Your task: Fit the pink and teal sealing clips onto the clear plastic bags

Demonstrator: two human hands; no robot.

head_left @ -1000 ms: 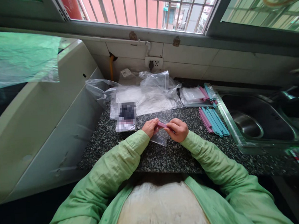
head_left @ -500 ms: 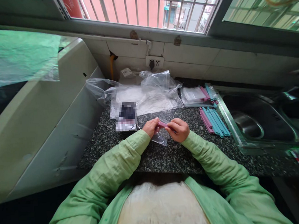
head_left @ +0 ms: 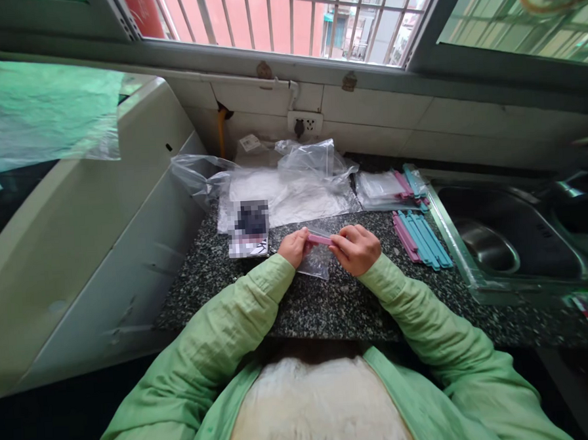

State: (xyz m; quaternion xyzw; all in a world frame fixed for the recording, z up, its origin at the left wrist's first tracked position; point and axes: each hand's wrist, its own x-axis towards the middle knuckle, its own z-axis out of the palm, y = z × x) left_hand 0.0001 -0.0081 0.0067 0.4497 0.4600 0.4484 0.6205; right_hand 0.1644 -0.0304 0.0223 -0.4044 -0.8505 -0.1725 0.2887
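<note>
Between my two hands, above the speckled counter, is a pink bag sealing clip point(head_left: 319, 239). My left hand point(head_left: 294, 247) is closed on its left end. The fingers of my right hand point(head_left: 357, 248) pinch its right end. A small clear plastic bag point(head_left: 315, 265) hangs below the clip, its top edge showing just above it. To the right on the counter lie several blue clips point(head_left: 426, 239) beside a few pink clips point(head_left: 405, 236). Behind these, clear bags point(head_left: 378, 186) are stacked with more pink and blue clips on them.
Large clear plastic sheets point(head_left: 302, 196) lie along the back of the counter point(head_left: 318, 314). A printed card point(head_left: 248, 229), blurred out, is left of my hands. On the right is a metal sink point(head_left: 511, 235); a pale appliance point(head_left: 101, 223) stands at the left. A wall socket point(head_left: 305, 122) is behind.
My right hand has moved slightly to the right along the clip, so more of the pink clip shows. The clear bag's lower edge sits a little higher.
</note>
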